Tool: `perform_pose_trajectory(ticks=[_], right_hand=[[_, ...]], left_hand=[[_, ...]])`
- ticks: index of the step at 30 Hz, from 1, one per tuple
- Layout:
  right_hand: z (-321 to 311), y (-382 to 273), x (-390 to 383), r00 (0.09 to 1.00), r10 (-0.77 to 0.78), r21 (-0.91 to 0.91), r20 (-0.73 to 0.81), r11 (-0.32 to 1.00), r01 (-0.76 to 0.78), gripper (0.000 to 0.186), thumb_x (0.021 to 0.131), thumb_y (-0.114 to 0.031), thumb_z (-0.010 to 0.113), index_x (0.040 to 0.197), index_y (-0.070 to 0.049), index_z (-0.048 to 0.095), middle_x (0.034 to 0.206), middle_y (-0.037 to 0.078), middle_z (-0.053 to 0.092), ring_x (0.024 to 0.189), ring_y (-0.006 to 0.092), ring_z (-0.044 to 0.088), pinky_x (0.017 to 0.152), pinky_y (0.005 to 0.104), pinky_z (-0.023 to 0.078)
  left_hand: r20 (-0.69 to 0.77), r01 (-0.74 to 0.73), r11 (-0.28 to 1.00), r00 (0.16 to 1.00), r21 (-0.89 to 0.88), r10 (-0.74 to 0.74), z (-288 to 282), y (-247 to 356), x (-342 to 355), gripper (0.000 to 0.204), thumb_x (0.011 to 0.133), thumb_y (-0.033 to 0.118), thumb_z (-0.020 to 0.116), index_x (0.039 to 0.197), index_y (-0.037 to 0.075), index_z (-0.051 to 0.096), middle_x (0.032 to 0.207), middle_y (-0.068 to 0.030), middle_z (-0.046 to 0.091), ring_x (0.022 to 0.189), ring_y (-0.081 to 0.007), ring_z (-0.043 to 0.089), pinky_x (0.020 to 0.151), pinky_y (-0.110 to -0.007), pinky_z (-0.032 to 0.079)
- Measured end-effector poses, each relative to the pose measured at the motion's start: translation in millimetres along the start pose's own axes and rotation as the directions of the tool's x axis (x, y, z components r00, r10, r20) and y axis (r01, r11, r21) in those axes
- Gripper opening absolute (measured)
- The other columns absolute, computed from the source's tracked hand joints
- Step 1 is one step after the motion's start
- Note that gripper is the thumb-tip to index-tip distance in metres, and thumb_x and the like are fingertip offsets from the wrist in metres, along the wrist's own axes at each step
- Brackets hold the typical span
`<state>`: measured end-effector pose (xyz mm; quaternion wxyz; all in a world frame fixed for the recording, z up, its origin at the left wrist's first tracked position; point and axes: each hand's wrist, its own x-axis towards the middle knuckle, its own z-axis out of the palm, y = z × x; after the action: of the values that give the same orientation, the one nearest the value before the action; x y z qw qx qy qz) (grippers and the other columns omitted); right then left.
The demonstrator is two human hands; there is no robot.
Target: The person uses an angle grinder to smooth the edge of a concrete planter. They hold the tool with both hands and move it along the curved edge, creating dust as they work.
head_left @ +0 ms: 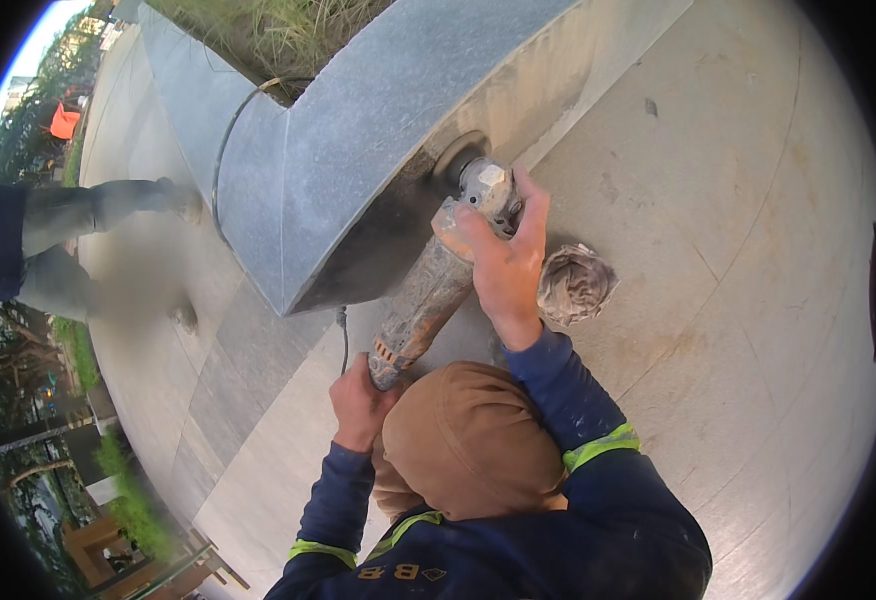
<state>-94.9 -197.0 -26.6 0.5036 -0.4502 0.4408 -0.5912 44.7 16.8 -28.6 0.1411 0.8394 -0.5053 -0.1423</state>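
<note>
I hold a dusty, paint-worn angle grinder [423,295] slantwise in front of me. My left hand [360,408] is wrapped round the rear end of its body. Near the metal gear head, my right hand [508,255] grips with thumb and fingers on either side. The round disc [461,158] lies against the side face of a grey stone ledge [358,140], though the exact contact is hidden. Dark, wet-looking or dusty stone shows beside the disc. Just right of my right wrist, a crumpled, brownish round bundle [578,285] lies on the paving.
A black cable [222,165] runs over the ledge, and another short cord [345,335] hangs near the grinder's rear. Grass [278,30] grows behind the ledge. At left stands another person [58,225] in grey trousers. Brown cloth [473,440], seemingly over my bent knee, rises between my arms.
</note>
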Motion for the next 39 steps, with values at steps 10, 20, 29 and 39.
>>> perform_pose_trajectory(ticks=[10,20,29,39], right_hand=[[0,27,-10,0.988,0.152,0.010,0.006,0.988,-0.152,0.072,0.083,-0.014,0.073,0.140,0.010,0.036,0.128,0.022,0.050,0.118,0.0258,0.049,0.103,0.0369,0.039],[8,-2,-9,0.999,0.031,0.011,0.018,0.999,-0.032,0.071,0.084,-0.016,0.072,0.139,0.010,0.036,0.128,0.023,0.051,0.119,0.0273,0.050,0.104,0.0380,0.039],[9,-15,-7,0.997,0.046,0.126,0.060,0.991,-0.053,0.072,0.082,-0.015,0.073,0.139,0.010,0.038,0.130,0.024,0.051,0.122,0.0291,0.049,0.107,0.0368,0.037],[4,2,-10,1.000,0.017,-0.034,0.023,0.999,-0.016,0.071,0.082,-0.014,0.073,0.139,0.011,0.038,0.129,0.024,0.051,0.120,0.0285,0.050,0.106,0.0373,0.038]], left_hand=[[0.062,0.042,0.994,0.997,0.099,-0.048,8,-10,-7,0.032,0.069,0.023,0.078,0.086,0.006,0.056,0.072,-0.0170,0.064,0.067,-0.0416,0.063,0.057,-0.046,0.049],[0.002,0.039,0.998,0.999,0.048,-0.039,-4,-8,-9,0.034,0.067,0.023,0.078,0.086,0.006,0.055,0.072,-0.0168,0.062,0.070,-0.0405,0.062,0.060,-0.048,0.049],[0.001,0.073,0.997,0.997,0.021,-0.073,-6,5,-11,0.032,0.068,0.023,0.075,0.085,0.006,0.054,0.072,-0.0179,0.062,0.070,-0.0416,0.062,0.059,-0.048,0.048],[0.006,0.061,0.997,0.998,0.037,-0.062,3,-3,-11,0.034,0.065,0.024,0.076,0.083,0.005,0.054,0.069,-0.0182,0.063,0.067,-0.0417,0.062,0.059,-0.048,0.049]])
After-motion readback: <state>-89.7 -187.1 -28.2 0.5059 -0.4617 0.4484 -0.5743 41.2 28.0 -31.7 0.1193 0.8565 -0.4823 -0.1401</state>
